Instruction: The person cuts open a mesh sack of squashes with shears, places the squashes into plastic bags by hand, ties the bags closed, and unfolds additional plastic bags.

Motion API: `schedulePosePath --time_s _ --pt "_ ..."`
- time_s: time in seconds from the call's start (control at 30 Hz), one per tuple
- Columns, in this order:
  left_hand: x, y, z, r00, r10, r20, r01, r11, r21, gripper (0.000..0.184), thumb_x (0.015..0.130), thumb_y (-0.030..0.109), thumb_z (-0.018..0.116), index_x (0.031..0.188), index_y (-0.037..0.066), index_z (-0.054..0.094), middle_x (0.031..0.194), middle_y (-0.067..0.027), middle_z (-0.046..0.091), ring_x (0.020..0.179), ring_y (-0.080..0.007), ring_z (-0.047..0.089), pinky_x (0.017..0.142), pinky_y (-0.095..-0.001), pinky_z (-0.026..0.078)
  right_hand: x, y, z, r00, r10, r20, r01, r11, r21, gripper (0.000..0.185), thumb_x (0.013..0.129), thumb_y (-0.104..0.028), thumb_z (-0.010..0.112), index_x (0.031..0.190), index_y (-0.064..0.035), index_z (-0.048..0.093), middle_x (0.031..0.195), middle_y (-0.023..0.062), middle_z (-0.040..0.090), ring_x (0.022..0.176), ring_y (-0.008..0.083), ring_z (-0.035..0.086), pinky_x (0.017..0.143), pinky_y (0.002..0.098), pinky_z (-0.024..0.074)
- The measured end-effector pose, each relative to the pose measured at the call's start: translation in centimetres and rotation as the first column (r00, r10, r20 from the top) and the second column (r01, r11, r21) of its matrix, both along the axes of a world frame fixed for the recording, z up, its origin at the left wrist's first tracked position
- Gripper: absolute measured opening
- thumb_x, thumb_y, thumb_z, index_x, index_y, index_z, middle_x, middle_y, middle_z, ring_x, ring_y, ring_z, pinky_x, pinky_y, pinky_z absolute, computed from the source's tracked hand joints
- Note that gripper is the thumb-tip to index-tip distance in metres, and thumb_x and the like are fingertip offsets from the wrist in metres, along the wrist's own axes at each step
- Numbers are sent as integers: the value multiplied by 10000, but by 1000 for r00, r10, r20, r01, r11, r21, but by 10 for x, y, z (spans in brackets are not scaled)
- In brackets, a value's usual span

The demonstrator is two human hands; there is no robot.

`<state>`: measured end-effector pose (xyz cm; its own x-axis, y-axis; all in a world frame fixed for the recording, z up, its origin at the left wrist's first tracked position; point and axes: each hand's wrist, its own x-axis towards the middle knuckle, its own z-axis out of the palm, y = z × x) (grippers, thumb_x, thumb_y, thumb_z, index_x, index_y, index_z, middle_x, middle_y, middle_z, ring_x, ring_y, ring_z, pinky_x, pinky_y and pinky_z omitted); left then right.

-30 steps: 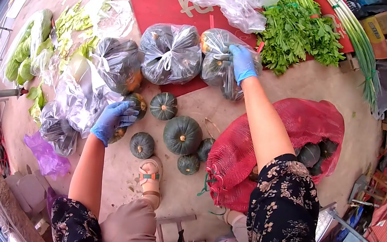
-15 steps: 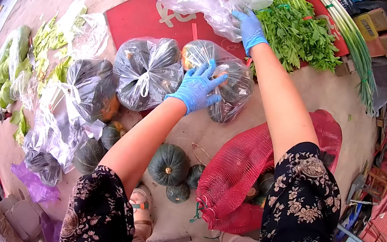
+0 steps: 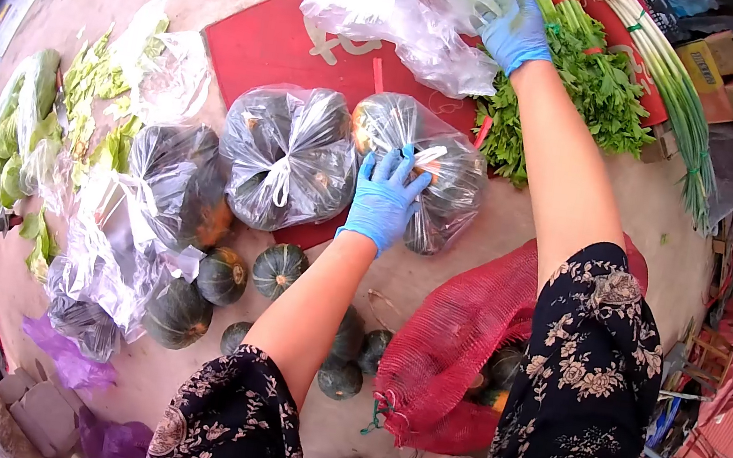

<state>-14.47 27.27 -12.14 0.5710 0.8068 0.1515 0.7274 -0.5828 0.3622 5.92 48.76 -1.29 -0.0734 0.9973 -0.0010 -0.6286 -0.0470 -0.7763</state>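
My left hand (image 3: 383, 205), in a blue glove, rests on a clear plastic bag of dark green pumpkins (image 3: 454, 181). Its fingers are stretched out beside the bag's white tied top (image 3: 431, 157). Farther up, my gloved right hand (image 3: 517, 32) has its fingers closed on the edge of a thin, crumpled plastic bag (image 3: 416, 23), which partly covers the fingertips. To the left of my left hand sits another knotted bag of pumpkins (image 3: 287, 160). Leafy green bunches (image 3: 585, 96) lie right beside my right hand.
Loose pumpkins (image 3: 279, 270) lie on the floor near my left forearm. A red mesh sack (image 3: 456, 328) lies below my right arm. Spring onions (image 3: 668, 80) are at upper right, a red mat (image 3: 253, 37) is under the bags, and another pumpkin bag (image 3: 175, 177) stands left.
My right hand has moved up and right, and the crumpled bag's edge has shifted right with it. My left hand has moved slightly right and its fingers point more upward.
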Motion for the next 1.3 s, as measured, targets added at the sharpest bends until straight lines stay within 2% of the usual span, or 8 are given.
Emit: schedulePosePath --time_s 0.27,0.33,0.43,0.7,0.83,0.87,1.1,1.3 --pt "-12 2 4 996 -59 72 66 993 -96 460 740 218 590 1190 209 498 1355 -122 314 1243 -322 278 1000 -521 185 -89 -142 44 755 348 556 -488 864 121 634 805 -427 554 1299 -70 379 1317 109 369 1128 212 418 949 343 334" --pt "-39 20 -43 577 290 763 498 616 -611 444 805 239 543 1221 106 461 1309 -139 387 1193 -337 362 961 -532 274 -100 -203 30 469 372 801 -604 797 -16 612 796 -364 588 1290 -63 390 1293 114 391 1133 231 419 970 344 317" --pt "-125 2 28 -144 933 329 811 302 -501 662 807 500 484 1277 48 375 1306 -134 400 1195 -335 372 969 -533 291 -118 -286 -2 381 239 893 -648 758 74 629 764 -323 633 1272 -41 391 1271 162 411 1186 290 382 997 372 292" --pt "-279 -110 74 151 936 319 571 181 -801 841 748 660 425 1313 46 319 1325 -146 368 1217 -311 347 1008 -476 255 -232 -495 -38 75 805 588 -974 185 -129 450 809 -360 507 1119 -35 529 1067 180 552 949 313 517 844 378 415" --pt "-270 -144 95 284 938 199 415 66 -907 880 740 687 401 1323 36 297 1333 -153 354 1226 -301 336 1023 -445 243 -223 -548 -80 141 722 677 -950 290 -112 421 819 -346 483 1094 -36 555 1021 156 582 879 268 557 771 379 456" --pt "-265 -150 101 305 936 177 394 45 -918 890 738 694 394 1326 33 291 1335 -155 350 1228 -298 333 1027 -437 240 -206 -525 -48 -251 947 198 -623 -1 -782 364 791 -286 473 1022 -38 606 940 148 605 728 229 579 624 378 493" --pt "-267 -167 87 258 831 492 721 173 -671 983 754 740 244 1342 -46 200 1355 -164 312 1234 -259 317 1051 -340 186 -58 -487 -9 500 626 598 62 663 -746 393 823 -389 500 982 -37 578 890 79 608 712 171 580 642 307 484" --pt "-184 -233 165 909 374 186 177 60 -982 675 784 222 651 1318 -5 307 1093 -46 540 922 -112 530 795 -240 439 -90 -457 -42 959 49 281 141 775 -616 615 800 -458 564 1224 -29 442 1124 122 545 1011 237 517 917 351 367"
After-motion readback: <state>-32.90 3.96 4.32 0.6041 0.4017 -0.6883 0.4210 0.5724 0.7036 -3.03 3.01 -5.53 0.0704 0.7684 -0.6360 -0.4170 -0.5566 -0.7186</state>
